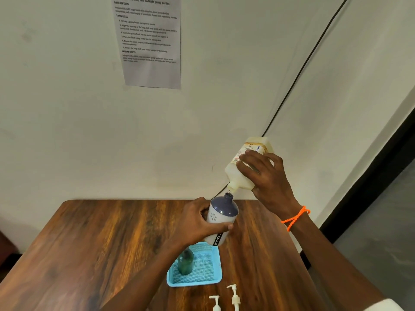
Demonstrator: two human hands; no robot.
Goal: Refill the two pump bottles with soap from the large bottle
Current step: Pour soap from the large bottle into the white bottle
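My right hand grips the large cream-coloured soap bottle, tipped mouth-down to the left. Its spout sits just above the open neck of a white pump bottle with a grey-blue top. My left hand holds that bottle tilted in the air above the table. A thin stream of soap shows between the two mouths. A green pump bottle stands in the blue tray, with no pump head on it. Two white pump heads lie on the table in front of the tray.
The wooden table stands against a white wall. A printed paper sheet is stuck on the wall. A black cable runs down the wall to behind the table. The table's right edge borders a dark doorway frame.
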